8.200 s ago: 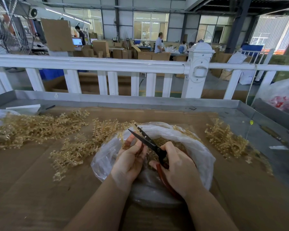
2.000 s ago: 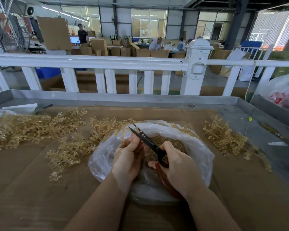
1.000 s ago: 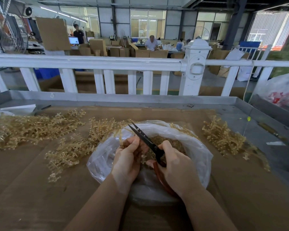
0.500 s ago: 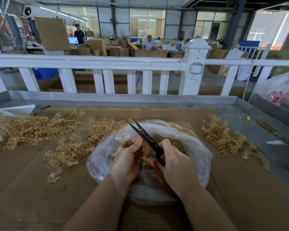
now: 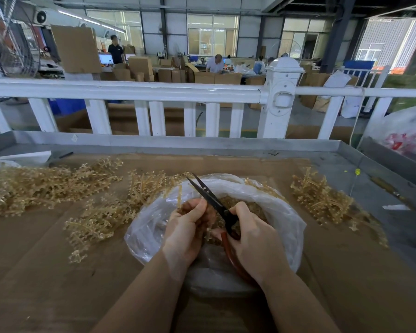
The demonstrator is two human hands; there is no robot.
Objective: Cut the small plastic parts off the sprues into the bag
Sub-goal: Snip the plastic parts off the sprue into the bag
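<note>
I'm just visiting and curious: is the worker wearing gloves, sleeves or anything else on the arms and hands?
No. Both the left hand and the right hand are bare, with no gloves. Both forearms are uncovered as far as the picture shows, with no sleeve, watch, ring or bracelet in view.

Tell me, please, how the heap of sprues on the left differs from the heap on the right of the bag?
The left heap is larger and sprawls widely across the cardboard; the right heap is smaller and more compact. The left heap reaches the bag; the right heap lies apart from it. Both are pale amber plastic.
</note>
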